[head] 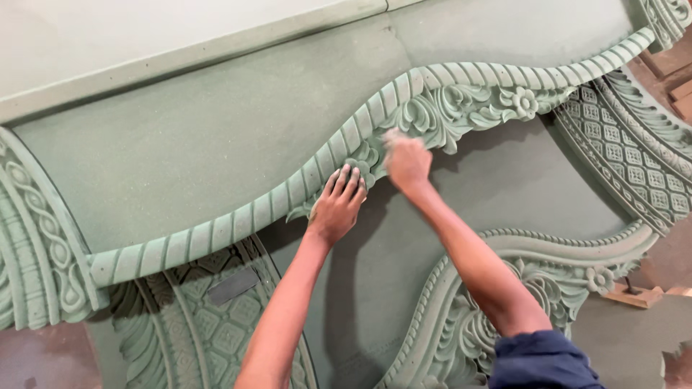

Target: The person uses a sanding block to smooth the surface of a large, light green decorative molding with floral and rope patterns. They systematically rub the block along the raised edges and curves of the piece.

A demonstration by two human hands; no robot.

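Observation:
A large green carved panel (216, 144) fills the view, with a rope-like moulding (346, 140) curving across it and floral carving (461, 108) under that moulding. My left hand (337, 203) lies flat with fingers together on the leaf carving just below the moulding. My right hand (407, 162) is closed on a small pale piece, apparently sandpaper (393, 137), pressed against the floral carving. The piece is blurred and mostly hidden by my fingers.
A second carved scroll (504, 288) with flowers lies at the lower right. Lattice-patterned carved sections sit at the right (634, 158) and lower left (216, 324). Wooden blocks (638, 295) rest on the reddish floor at the right edge.

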